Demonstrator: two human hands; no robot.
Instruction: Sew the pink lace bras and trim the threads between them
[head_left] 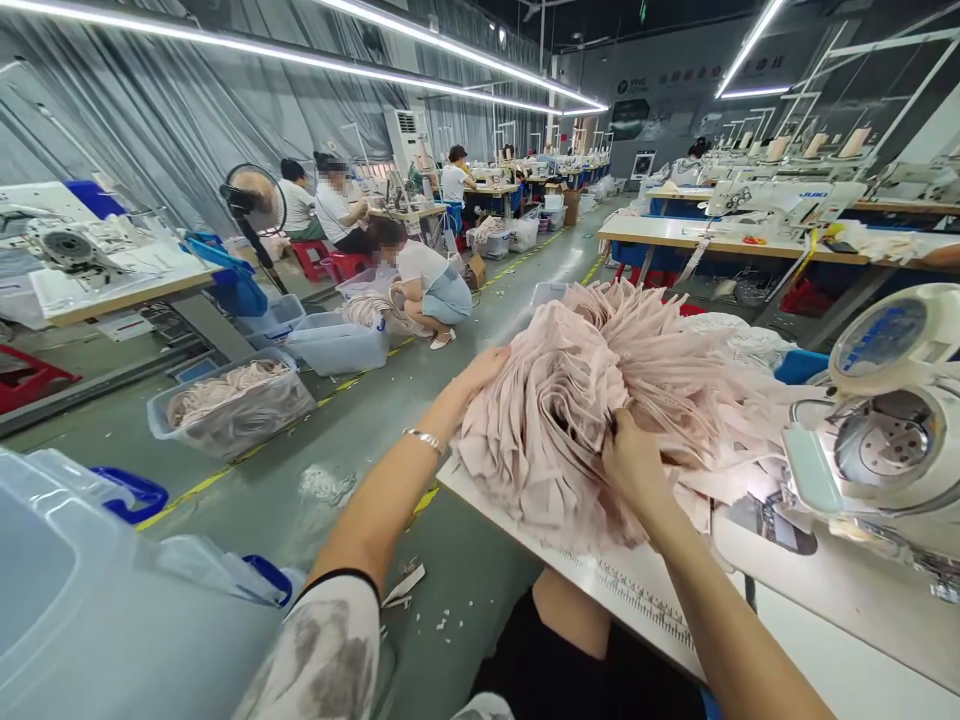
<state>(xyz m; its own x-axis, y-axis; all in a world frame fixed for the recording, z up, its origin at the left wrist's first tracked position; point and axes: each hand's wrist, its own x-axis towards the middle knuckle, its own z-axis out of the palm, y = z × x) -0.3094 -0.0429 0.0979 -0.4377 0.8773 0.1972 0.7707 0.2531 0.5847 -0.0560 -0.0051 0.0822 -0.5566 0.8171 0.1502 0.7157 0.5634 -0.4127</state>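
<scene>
A big heap of pale pink fabric pieces (547,400), gathered in many folds, lies on the white sewing table (645,590). My left hand (484,370) is closed round the heap's far left edge, its fingertips mostly hidden by the cloth. Into the middle of the folds reaches my right hand (631,455), its fingers closed on the fabric. Something small and dark shows at these fingers, too unclear to name. To the right of the heap stands a white sewing machine (885,420), with more pink cloth spread toward its needle area.
Clear plastic bins (112,600) with blue handles stand at the lower left. Another bin (262,425) on the floor holds pink cloth. A person (431,275) squats by bins beyond the aisle, and others sit at machines. A ruler strip (637,590) runs along the table's front edge.
</scene>
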